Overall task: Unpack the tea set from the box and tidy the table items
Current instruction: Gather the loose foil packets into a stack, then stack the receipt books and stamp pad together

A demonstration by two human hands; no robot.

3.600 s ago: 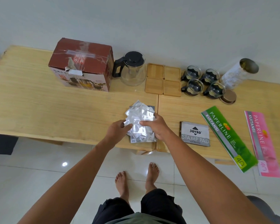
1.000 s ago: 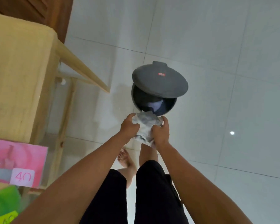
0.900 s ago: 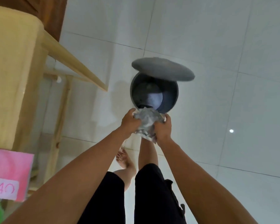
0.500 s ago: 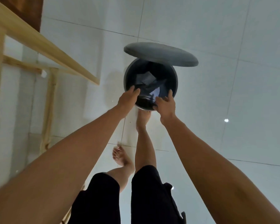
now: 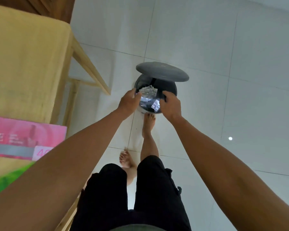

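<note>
Dropped since 0.5 s back: foil wrap (image 5: 147,95), now inside bin (image 5: 171,88) between left hand (image 5: 128,102) and right hand (image 5: 170,105). Both hands loosely curled, empty. Check nothing overhangs rim; release pedal gently.

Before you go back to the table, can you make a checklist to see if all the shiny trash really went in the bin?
1. Bin lid up: ok, it stands open above the bin.
2. Shiny wrappers inside the bin: ok, they lie in its opening.
3. Left hand empty: cannot tell, its fingers curl at the rim right beside the wrappers.
4. Right hand empty: cannot tell, its fingers curl over the rim and hide what is under them.
5. Wrappers dropped on the floor: ok, none shows on the tiles around the bin.
6. Foot at the bin's base: ok, it is still there, so the lid should stay up.
</note>
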